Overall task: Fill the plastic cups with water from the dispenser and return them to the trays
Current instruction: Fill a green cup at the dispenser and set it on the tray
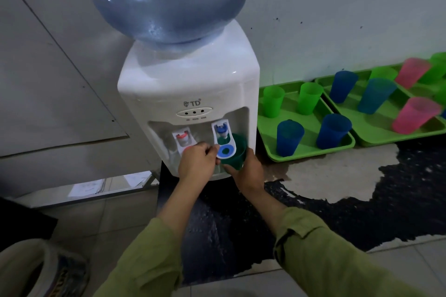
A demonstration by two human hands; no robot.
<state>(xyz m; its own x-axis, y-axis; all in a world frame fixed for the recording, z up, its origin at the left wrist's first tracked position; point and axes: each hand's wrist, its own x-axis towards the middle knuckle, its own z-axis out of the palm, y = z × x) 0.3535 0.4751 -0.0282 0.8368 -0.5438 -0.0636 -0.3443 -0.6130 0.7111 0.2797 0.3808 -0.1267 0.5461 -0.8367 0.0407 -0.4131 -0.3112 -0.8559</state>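
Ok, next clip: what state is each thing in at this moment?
Left hand: pinches blue tap lever.
Right hand: holds dark green cup under that tap.
Red tap: untouched.
Water bottle: upended on dispenser, water inside.
Tray cups: upright, fill unclear.
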